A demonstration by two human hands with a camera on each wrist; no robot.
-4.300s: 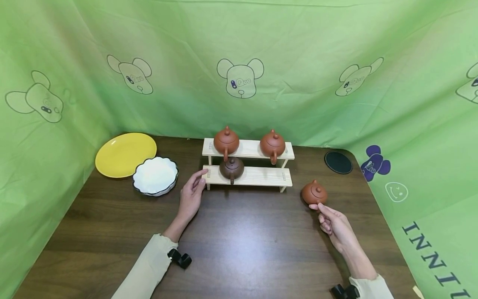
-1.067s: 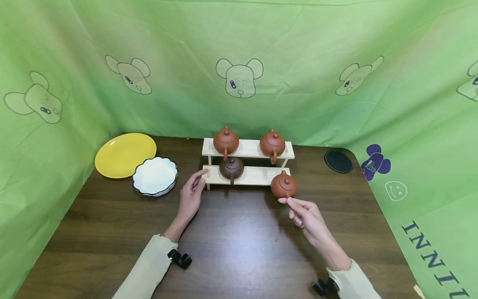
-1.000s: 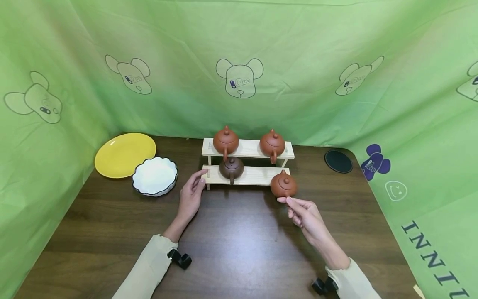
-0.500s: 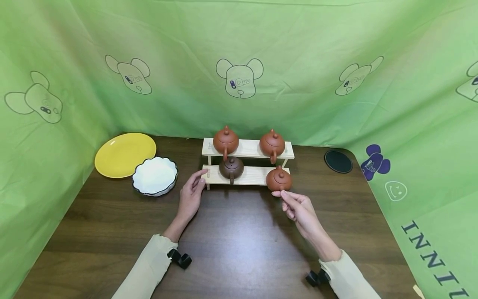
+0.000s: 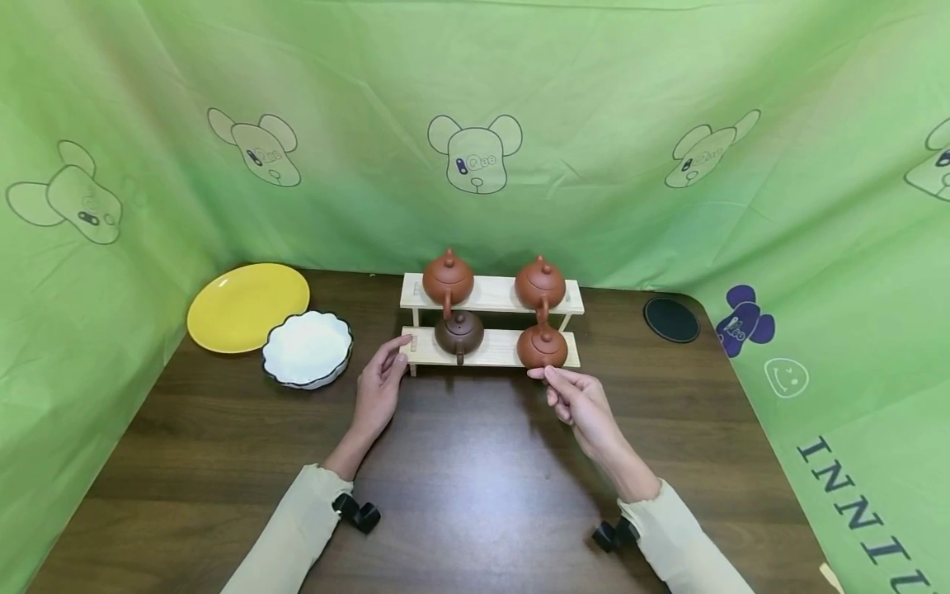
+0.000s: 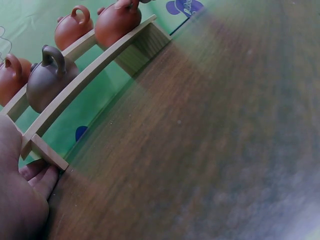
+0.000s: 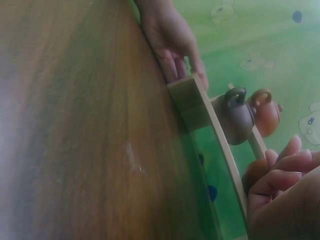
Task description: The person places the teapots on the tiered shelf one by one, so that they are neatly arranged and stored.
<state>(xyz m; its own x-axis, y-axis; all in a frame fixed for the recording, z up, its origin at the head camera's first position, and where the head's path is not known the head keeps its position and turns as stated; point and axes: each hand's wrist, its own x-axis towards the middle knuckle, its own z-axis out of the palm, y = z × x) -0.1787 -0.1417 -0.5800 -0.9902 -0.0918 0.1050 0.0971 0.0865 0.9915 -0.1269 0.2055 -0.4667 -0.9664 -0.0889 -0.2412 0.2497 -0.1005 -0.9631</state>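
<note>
My right hand (image 5: 582, 408) pinches the handle of a reddish-brown clay teapot (image 5: 542, 345) at the right end of the two-tier wooden rack's lower shelf (image 5: 493, 348). Whether its base touches the board is hard to tell. My left hand (image 5: 380, 392) grips the shelf's left end, thumb at the front edge and a finger on top; the left wrist view shows fingers by the end leg (image 6: 49, 152). A dark brown teapot (image 5: 459, 332) stands on the same shelf, left of the middle. On the upper shelf (image 5: 493, 293) stand two reddish-brown teapots, left (image 5: 449, 279) and right (image 5: 540, 285).
Left of the rack, a white scalloped bowl (image 5: 308, 349) stands beside a yellow plate (image 5: 248, 309). A black round coaster (image 5: 671, 320) lies at the far right of the wooden table (image 5: 460, 495). Green printed cloth (image 5: 475, 223) hangs around the back and sides.
My right hand has carried the reddish-brown teapot left and away from me, from the table right of the rack to the lower shelf's right end. My left hand has stayed in place.
</note>
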